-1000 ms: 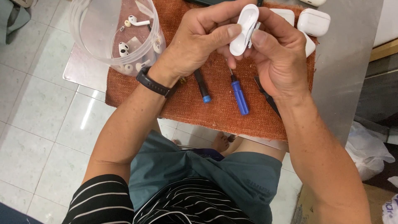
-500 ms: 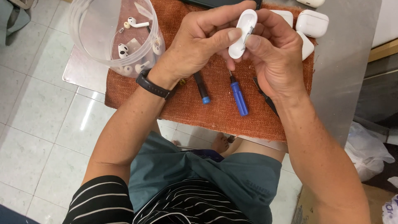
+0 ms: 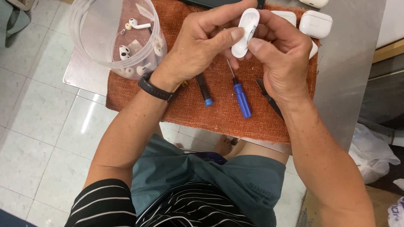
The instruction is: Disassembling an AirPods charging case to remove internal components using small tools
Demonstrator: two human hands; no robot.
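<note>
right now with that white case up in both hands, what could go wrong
The white earbud case is pinched only at fingertips by the left hand and right hand; a loose grip could drop it onto the blue screwdriver lying on the orange cloth. The clear tub of loose earbuds sits near the table corner by the left forearm, so a nudge might tip it.

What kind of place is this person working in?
Probably a small repair bench for earbuds. Both hands hold a white earbud case over an orange cloth with a blue screwdriver, beside a clear tub of loose earbuds.
</note>
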